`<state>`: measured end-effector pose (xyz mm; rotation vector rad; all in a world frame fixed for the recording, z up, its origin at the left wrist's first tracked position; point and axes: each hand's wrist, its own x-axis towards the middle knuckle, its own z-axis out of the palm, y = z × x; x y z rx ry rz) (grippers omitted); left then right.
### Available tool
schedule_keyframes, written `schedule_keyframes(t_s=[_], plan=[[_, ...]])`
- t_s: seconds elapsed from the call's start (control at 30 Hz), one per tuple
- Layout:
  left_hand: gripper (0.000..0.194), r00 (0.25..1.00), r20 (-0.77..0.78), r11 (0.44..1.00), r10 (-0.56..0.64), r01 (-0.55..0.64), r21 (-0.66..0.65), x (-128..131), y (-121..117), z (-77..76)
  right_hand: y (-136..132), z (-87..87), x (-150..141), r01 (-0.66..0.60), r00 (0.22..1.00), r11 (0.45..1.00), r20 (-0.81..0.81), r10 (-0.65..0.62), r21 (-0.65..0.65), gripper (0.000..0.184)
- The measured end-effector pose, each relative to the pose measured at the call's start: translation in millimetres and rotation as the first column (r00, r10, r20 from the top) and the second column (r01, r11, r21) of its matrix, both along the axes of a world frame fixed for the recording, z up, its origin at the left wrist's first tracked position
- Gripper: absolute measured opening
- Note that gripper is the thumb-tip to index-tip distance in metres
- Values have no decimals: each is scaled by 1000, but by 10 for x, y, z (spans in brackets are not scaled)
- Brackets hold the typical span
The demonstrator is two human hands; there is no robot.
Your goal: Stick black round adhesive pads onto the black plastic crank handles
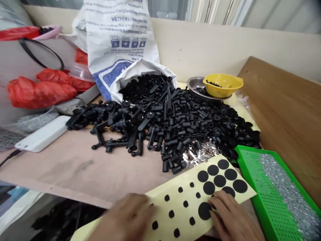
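1. Left hand [125, 216] blurred over yellow sheet [182, 217]; opening, grip unclear.
2. Right hand [232, 217] half-curled on sheet, fingertips at large black disc [204, 211]; can't tell if gripped.
3. Black parts [160, 117] beyond sheet on tabletop [75, 167]; green tray [265, 201] right of it.

Hands [232, 214] on yellow sticker sheet [185, 174], black parts [185, 113]

a pinkish-tan tabletop [75, 170], marked with dark smudges, carries a wide heap of black plastic parts [152, 124]; small silvery metal clips [200, 154] lie at its near edge, a white rectangular device [43, 134] sits to its left, and a green tray [268, 197] to its right.
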<state>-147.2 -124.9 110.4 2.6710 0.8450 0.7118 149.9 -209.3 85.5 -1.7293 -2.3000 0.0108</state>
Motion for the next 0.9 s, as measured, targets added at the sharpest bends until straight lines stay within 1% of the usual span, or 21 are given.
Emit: schedule_keyframes(t_s=[0.03,0.07,0.1,0.13,0.17,0.23,0.3,0.37,0.43,0.5,0.57,0.63,0.7,0.8,0.9], plan=[[20,991,-46,989,-127,130,65,246,-21,-92,-17,-55,-10,-2,999,1000,37,1,29,18],[16,987,-27,979,-159,161,127,484,-46,-188,-32,-102,-13,-3,998,999,63,0,45,18],[11,984,18,961,-178,170,216,701,-70,-282,-45,-139,-11,-5,997,998,79,0,55,19],[7,985,35,957,-166,153,247,885,-94,-367,-56,-165,-8,-7,996,998,87,1,63,19],[8,981,52,944,-185,163,287,1028,-114,-438,-63,-178,-6,-6,996,997,90,0,75,20],[11,978,27,930,-209,190,314,1188,-140,-534,-69,-171,-15,3,998,997,68,-8,76,20],[13,975,0,929,-222,211,304,1217,-145,-577,-60,-126,-45,18,1000,999,6,-18,38,16],[14,976,15,937,-216,203,282,1186,-142,-595,-42,-66,-81,34,996,999,-84,-36,-24,12],[12,979,43,943,-200,180,279,1156,-144,-607,-20,-23,-103,62,988,998,-142,-65,-26,12],[14,981,56,943,-183,159,294,1148,-155,-615,-3,-17,-103,90,986,996,-142,-86,24,13],[15,983,61,941,-175,149,305,1154,-164,-613,6,-42,-87,75,994,996,-84,-71,54,12],[16,982,72,939,-175,144,311,1161,-167,-596,10,-67,-73,48,999,998,-14,-47,31,10],[16,982,76,941,-171,140,308,1162,-163,-574,11,-64,-77,38,999,999,13,-38,15,10],[16,985,29,939,-168,150,311,1163,-172,-580,13,-14,-106,52,996,999,-65,-52,-7,12],[12,987,-3,919,-158,148,364,1172,-220,-694,2,12,-133,54,984,997,-167,-63,-59,12]])
